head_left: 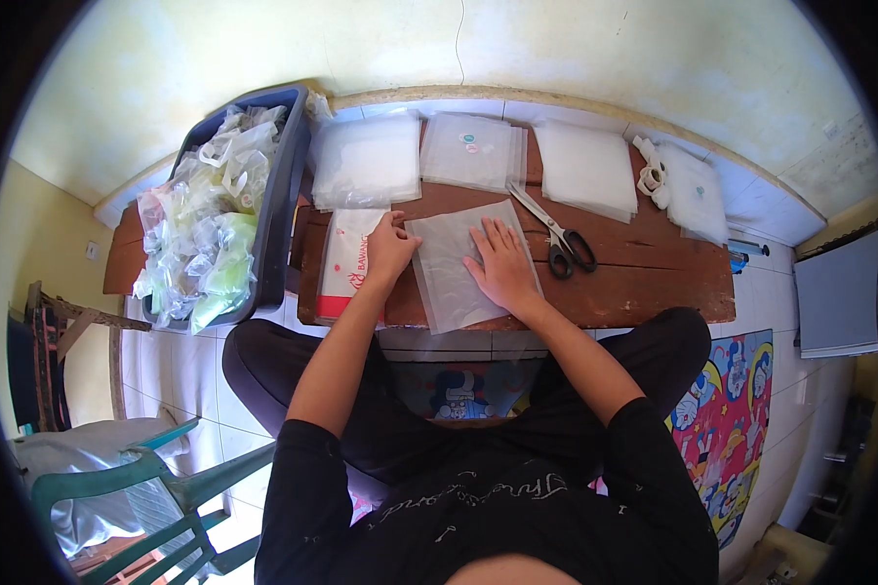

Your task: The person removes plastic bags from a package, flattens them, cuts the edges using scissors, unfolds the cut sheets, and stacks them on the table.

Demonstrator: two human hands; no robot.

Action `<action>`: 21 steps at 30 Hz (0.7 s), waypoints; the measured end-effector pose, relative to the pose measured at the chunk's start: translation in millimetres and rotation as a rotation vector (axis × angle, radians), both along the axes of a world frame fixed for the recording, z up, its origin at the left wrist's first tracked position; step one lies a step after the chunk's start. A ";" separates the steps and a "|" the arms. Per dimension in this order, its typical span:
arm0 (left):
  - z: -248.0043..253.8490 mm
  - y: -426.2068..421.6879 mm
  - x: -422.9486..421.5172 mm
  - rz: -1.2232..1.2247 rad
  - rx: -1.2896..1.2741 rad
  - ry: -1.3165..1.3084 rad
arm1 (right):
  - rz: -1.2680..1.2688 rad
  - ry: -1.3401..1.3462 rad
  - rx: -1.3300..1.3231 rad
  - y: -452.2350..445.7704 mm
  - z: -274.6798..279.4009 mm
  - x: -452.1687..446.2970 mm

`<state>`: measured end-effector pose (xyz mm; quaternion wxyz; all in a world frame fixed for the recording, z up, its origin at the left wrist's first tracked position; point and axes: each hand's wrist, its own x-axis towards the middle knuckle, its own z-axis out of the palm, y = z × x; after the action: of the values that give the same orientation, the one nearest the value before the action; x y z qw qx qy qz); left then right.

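Right fingers (500, 234) spread, covering part of plastic sheet (449, 283); left fingers (397, 217) curled, grip unclear.

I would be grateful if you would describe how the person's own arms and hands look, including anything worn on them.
The left hand and right hand are both bare, without gloves, and no watch or bracelet shows at either wrist. The left sleeve and right sleeve are black, ending near the elbows, with a few small pale marks.
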<state>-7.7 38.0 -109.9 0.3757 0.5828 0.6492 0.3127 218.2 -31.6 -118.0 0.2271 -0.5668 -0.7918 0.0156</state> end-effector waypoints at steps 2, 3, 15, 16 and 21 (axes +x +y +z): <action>1.0 -0.4 0.2 -0.002 -0.013 0.010 | -0.001 -0.004 -0.005 -0.3 0.1 -0.2; 3.6 -1.2 0.8 -0.006 -0.019 0.015 | -0.001 -0.006 -0.004 -0.2 -0.2 -0.2; 9.6 -0.4 2.7 -0.017 0.001 -0.001 | 0.048 0.053 0.011 9.5 5.7 -7.6; 10.1 0.1 2.9 -0.020 -0.005 0.018 | 0.068 0.084 0.022 11.4 8.6 -10.1; 10.2 1.7 2.6 -0.021 0.004 0.032 | 0.065 -0.034 -0.010 17.7 4.3 -15.6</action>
<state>-5.1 39.7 -99.7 0.3674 0.5953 0.6482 0.3008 202.6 -13.9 -113.7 0.2099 -0.5421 -0.8135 0.0172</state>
